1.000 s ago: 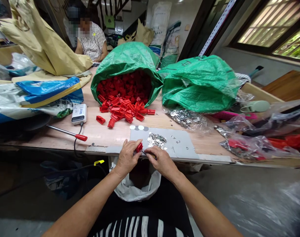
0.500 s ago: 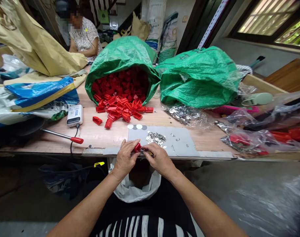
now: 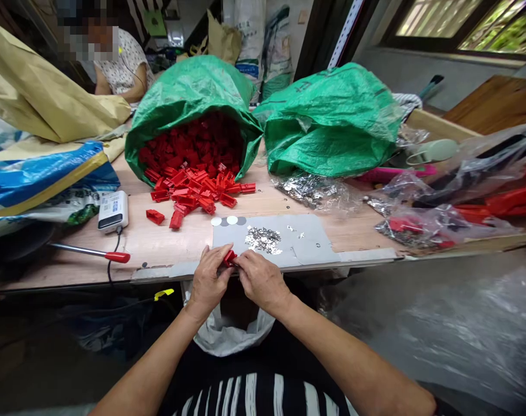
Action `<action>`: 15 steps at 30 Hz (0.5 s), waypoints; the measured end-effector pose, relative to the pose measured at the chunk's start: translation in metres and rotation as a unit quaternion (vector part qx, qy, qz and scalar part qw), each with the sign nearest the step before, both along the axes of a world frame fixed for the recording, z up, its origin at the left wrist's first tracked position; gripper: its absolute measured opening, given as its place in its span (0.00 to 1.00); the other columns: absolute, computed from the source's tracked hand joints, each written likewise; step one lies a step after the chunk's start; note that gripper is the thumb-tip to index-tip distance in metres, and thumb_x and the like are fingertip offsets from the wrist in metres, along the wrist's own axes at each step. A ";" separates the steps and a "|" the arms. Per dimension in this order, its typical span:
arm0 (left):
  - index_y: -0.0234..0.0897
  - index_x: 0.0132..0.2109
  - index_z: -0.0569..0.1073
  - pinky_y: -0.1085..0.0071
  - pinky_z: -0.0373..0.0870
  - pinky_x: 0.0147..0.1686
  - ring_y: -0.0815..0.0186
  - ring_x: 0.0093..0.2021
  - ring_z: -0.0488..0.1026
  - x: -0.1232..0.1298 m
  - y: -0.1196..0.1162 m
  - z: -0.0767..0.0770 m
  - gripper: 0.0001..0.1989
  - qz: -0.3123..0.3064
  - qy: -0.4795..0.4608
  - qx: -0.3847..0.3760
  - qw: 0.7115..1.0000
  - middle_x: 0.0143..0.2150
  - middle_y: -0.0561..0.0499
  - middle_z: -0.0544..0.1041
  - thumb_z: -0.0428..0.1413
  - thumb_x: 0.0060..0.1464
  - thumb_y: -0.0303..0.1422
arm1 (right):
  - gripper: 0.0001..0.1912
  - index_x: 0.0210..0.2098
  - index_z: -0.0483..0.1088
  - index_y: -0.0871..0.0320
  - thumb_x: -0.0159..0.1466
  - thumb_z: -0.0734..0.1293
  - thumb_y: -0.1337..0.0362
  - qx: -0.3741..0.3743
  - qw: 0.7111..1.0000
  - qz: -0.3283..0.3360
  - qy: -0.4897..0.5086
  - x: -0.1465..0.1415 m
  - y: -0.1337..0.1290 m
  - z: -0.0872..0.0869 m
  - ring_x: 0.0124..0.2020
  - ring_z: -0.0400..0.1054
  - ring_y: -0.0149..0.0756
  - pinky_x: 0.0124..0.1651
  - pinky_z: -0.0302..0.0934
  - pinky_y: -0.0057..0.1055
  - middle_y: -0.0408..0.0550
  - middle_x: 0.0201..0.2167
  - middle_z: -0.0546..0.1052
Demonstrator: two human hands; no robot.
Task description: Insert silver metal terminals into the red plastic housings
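tabletop point(image 3: 171, 242) | red piece point(image 3: 229, 258) | in left grip point(image 3: 210, 278), at fingertips | right grip point(image 3: 263, 280) just beside

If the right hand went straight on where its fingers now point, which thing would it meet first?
Most likely the red piece in the left hand; the right hand may already touch it, as depth is unclear.

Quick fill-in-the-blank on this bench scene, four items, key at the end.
1. The small part held in the left hand is coloured ____.
2. Loose parts spill from the mouth of a sack coloured ____.
3. The hand nearer the pile of metal pieces is the ____ one.
4. Seen by the wearer, the white device lies to the ____ of those loose parts.

Missing words: red; green; right; left.
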State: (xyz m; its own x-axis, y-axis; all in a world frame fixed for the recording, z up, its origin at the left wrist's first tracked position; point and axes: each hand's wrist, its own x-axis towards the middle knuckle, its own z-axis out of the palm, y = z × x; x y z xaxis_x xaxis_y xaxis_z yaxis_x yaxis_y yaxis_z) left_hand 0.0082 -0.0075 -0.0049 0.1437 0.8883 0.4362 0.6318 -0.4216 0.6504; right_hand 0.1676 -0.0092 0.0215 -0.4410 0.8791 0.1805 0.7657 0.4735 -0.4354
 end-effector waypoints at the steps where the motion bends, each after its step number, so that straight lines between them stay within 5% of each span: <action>1: 0.42 0.58 0.66 0.50 0.53 0.62 0.60 0.52 0.71 0.000 0.000 0.000 0.24 0.000 0.006 0.003 1.000 0.51 0.46 0.76 0.55 0.53 0.26 | 0.13 0.46 0.67 0.57 0.63 0.60 0.72 0.000 1.000 0.005 -0.009 0.000 0.000 0.001 0.44 0.65 0.36 0.47 0.61 0.31 0.49 0.40 0.71; 15: 0.41 0.57 0.67 0.51 0.55 0.62 0.61 0.52 0.71 0.000 0.000 -0.002 0.24 0.006 0.015 0.017 1.000 0.52 0.46 0.76 0.55 0.52 0.24 | 0.12 0.46 0.69 0.57 0.66 0.57 0.70 0.028 0.994 0.020 -0.102 -0.005 0.001 0.010 0.40 0.62 0.39 0.42 0.58 0.34 0.50 0.40 0.71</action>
State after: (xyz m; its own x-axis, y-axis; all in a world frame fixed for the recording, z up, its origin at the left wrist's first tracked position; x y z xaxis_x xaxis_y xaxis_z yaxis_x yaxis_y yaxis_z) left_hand 0.0082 -0.0079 -0.0069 0.1475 0.8745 0.4620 0.6560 -0.4361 0.6160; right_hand 0.1629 -0.0086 0.0319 -0.5081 0.8510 0.1326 0.8154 0.5249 -0.2443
